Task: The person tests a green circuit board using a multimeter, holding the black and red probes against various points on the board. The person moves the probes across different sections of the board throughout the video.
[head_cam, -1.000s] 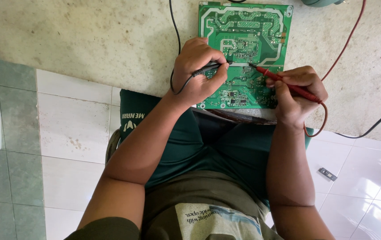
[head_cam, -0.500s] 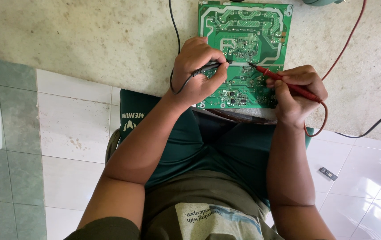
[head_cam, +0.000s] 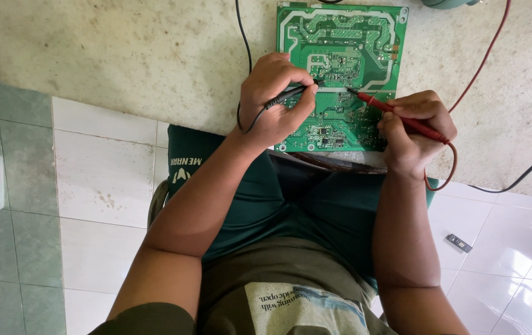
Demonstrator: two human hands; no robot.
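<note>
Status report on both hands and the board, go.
Left hand pinching black probe, tip on green circuit board. Right hand gripping red probe, tip on board. Leads trail clear across the worktop; nothing blocking.

A pale, speckled and stained stone-like worktop (head_cam: 123,56) carries a green circuit board (head_cam: 340,37) lying flat near its front edge. A black lead (head_cam: 242,31), a red lead (head_cam: 489,56) and a black cable (head_cam: 527,174) trail across the slab.
</note>
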